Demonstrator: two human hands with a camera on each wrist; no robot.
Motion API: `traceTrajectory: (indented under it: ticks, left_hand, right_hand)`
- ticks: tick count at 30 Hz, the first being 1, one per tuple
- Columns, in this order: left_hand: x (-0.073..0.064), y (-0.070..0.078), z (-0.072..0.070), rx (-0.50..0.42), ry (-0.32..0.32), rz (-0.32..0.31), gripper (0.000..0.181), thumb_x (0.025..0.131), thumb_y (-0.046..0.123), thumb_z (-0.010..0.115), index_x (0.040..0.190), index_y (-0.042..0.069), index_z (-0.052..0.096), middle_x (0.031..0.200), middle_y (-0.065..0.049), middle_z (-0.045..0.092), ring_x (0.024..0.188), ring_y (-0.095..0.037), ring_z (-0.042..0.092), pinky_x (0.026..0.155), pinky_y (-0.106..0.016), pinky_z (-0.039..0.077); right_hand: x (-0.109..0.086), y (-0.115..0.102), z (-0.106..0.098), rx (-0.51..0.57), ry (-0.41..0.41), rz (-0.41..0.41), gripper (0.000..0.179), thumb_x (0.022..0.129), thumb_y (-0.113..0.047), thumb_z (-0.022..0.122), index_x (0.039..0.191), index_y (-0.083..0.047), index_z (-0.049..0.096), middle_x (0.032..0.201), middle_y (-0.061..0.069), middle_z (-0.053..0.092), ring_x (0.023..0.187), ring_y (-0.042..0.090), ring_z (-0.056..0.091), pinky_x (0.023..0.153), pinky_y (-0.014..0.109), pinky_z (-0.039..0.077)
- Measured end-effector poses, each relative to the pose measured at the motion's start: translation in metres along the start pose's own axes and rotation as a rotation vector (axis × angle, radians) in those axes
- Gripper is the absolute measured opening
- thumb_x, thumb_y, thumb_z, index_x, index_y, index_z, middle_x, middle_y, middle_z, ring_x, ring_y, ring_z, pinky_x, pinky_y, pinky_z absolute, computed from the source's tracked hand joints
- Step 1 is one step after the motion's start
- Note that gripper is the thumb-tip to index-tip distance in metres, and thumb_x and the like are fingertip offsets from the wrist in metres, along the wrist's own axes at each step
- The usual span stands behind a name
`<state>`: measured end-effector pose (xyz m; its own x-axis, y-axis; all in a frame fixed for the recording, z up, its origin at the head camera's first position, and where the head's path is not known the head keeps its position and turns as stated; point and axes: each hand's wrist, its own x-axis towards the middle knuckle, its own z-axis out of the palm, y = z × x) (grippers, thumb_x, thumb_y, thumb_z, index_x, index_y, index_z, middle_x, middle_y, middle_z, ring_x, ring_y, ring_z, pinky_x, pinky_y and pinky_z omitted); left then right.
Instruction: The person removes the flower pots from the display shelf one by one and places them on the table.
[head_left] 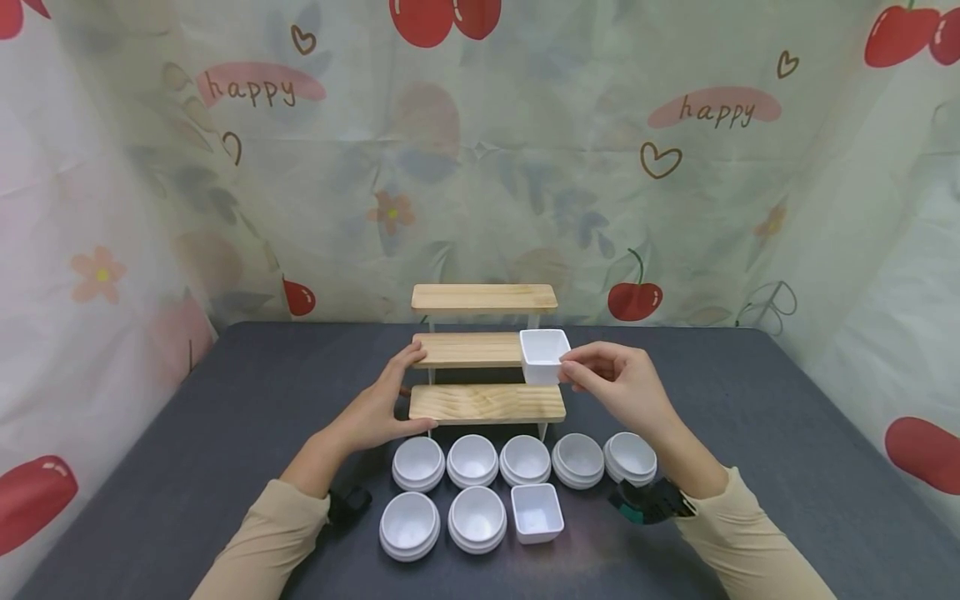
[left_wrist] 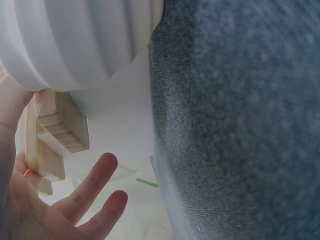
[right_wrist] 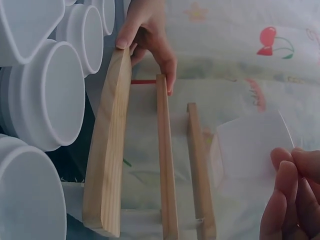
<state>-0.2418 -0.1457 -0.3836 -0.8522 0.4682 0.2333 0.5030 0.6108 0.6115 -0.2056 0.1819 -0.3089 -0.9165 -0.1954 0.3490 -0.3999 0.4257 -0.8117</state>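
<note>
A three-tier wooden display stand [head_left: 487, 403] stands on the dark table. My left hand [head_left: 378, 407] rests against its left end, thumb at the lowest board and a finger on the middle board [head_left: 468, 351]; two other fingers extend free below the boards in the left wrist view. With thumb and fingertips, my right hand [head_left: 618, 379] pinches the rim of a white square bowl [head_left: 545, 357]. It is held up by the right end of the middle board, overlapping that board in the head view. In the right wrist view, the bowl [right_wrist: 245, 150] looks pale and washed out.
Before the stand, several round white bowls [head_left: 472, 461] form a row close to its front. Nearer me sit two more round bowls [head_left: 409, 525] and another square bowl [head_left: 537, 512]. A patterned curtain [head_left: 480, 192] hangs behind the table.
</note>
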Motion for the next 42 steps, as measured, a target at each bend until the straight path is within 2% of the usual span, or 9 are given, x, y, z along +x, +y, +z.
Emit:
traceTrajectory:
  ticks: [8,14,20,29,37,42]
  left_hand:
    - [0.000,0.000,0.000,0.002,0.003,0.002,0.097,0.077,0.025,0.077,0.148,0.016,0.012,0.158,-0.009,0.005,0.109,-0.033,0.059,0.087,-0.044,0.053]
    - [0.000,-0.001,0.000,-0.004,0.001,0.007,0.097,0.077,0.024,0.077,0.148,0.016,0.011,0.158,-0.009,0.005,0.109,-0.033,0.058,0.088,-0.045,0.053]
    - [0.002,-0.003,0.001,-0.027,0.007,0.031,0.097,0.076,0.021,0.078,0.147,0.014,0.012,0.158,-0.010,0.006,0.119,-0.036,0.052,0.092,-0.047,0.050]
    - [0.002,-0.004,0.002,-0.034,0.009,0.040,0.096,0.076,0.020,0.077,0.147,0.013,0.013,0.158,-0.011,0.006,0.123,-0.038,0.048,0.093,-0.048,0.049]
    - [0.002,-0.004,0.002,-0.020,0.022,0.059,0.095,0.077,0.020,0.078,0.146,0.012,0.013,0.158,-0.013,0.007,0.131,-0.035,0.041,0.093,-0.045,0.050]
    - [0.002,-0.004,0.002,-0.026,0.012,0.043,0.096,0.076,0.020,0.078,0.147,0.013,0.013,0.158,-0.011,0.006,0.129,-0.035,0.043,0.094,-0.047,0.049]
  right_hand:
    - [-0.006,0.004,-0.004,0.006,-0.025,-0.044,0.014,0.085,-0.009,0.067,0.095,0.002,0.068,0.081,0.014,0.072,0.068,0.006,0.066,0.066,0.022,0.056]
    - [-0.012,0.009,-0.005,-0.012,-0.042,-0.082,0.012,0.085,-0.007,0.067,0.094,0.000,0.069,0.078,0.002,0.071,0.067,0.007,0.065,0.063,0.021,0.055]
    - [-0.018,0.011,-0.007,0.002,-0.058,-0.106,0.011,0.084,-0.004,0.067,0.093,0.001,0.069,0.076,-0.011,0.068,0.066,0.006,0.064,0.061,0.021,0.055]
    - [-0.026,0.017,-0.011,-0.019,-0.079,-0.098,0.010,0.084,-0.005,0.067,0.093,0.000,0.069,0.076,-0.007,0.069,0.066,0.008,0.065,0.060,0.022,0.055]
    - [-0.032,0.023,-0.015,0.021,-0.108,-0.095,0.010,0.084,-0.003,0.066,0.093,0.002,0.068,0.078,-0.006,0.071,0.070,0.002,0.066,0.064,0.024,0.058]
    - [-0.035,0.028,-0.018,0.031,-0.125,-0.099,0.011,0.084,-0.002,0.066,0.093,0.004,0.067,0.079,-0.008,0.071,0.072,0.004,0.068,0.065,0.026,0.058]
